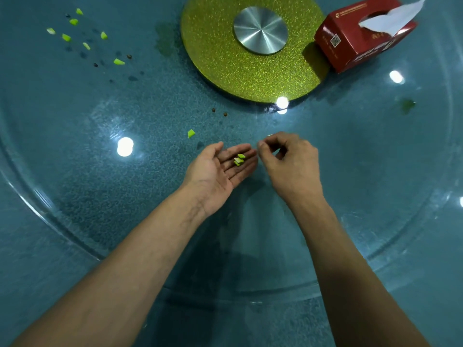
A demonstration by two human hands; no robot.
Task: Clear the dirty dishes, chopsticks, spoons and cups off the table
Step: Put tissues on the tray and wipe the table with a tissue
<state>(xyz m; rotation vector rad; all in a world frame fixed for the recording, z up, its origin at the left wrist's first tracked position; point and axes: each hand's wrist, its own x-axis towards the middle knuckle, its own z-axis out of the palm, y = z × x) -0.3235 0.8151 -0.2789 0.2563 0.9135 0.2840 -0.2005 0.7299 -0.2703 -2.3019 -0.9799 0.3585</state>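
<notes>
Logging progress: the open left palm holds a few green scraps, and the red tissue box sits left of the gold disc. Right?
No. In the head view the red tissue box sits right of the gold disc. The left hand does hold green scraps on its open palm.

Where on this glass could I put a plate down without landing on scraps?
Bare glass lies right of the right hand, below the tissue box, and left of the left hand toward the rim. Crowded: the far left, strewn with green scraps.
</notes>
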